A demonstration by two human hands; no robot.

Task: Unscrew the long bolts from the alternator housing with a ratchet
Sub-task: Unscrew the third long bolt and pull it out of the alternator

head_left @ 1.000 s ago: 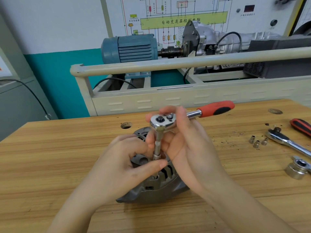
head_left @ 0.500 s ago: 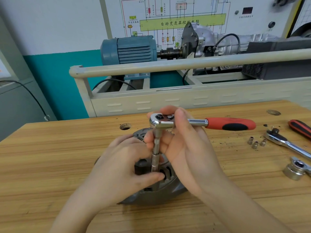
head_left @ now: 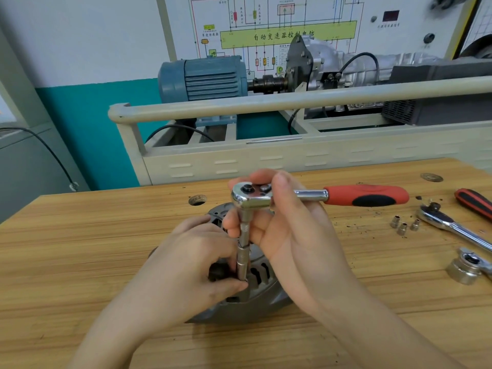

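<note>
Both forearms reach in from the near edge of the wooden worktop (head_left: pixel 80 249) and meet over the alternator housing (head_left: pixel 255 302), the grey slotted casting lying flat near the worktop's middle. The left hand (head_left: pixel 186 265) comes in from the housing's near left and lies over its left half, fingers curled, with thumb and fingertips pinching the lower end of the socket extension (head_left: pixel 243 251) where it meets the housing. The bolt itself is hidden under that tip. The right hand (head_left: pixel 287 235) comes from the housing's near right, palm turned left, its fingers wrapped around the head of the ratchet (head_left: pixel 253 194) and the top of the extension; one finger crosses over the head's upper face. The extension stands nearly upright above the housing, tilted slightly. The ratchet's chrome shank and red and black handle (head_left: pixel 366 195) stick out level to the right of the housing, free of either hand.

Well to the right of the housing, three small sockets (head_left: pixel 403 226) stand close together on the worktop. Just beyond them lies a second ratchet (head_left: pixel 452 225) with a red and black grip, and nearer the edge a large socket (head_left: pixel 464 269) on another tool.

Behind the housing, past the worktop's far edge, a beige rail frame (head_left: pixel 266 105) carries a blue electric motor (head_left: pixel 205 77) coupled to a gearbox (head_left: pixel 319 62), with a wiring diagram board (head_left: pixel 279 22) on the wall.
</note>
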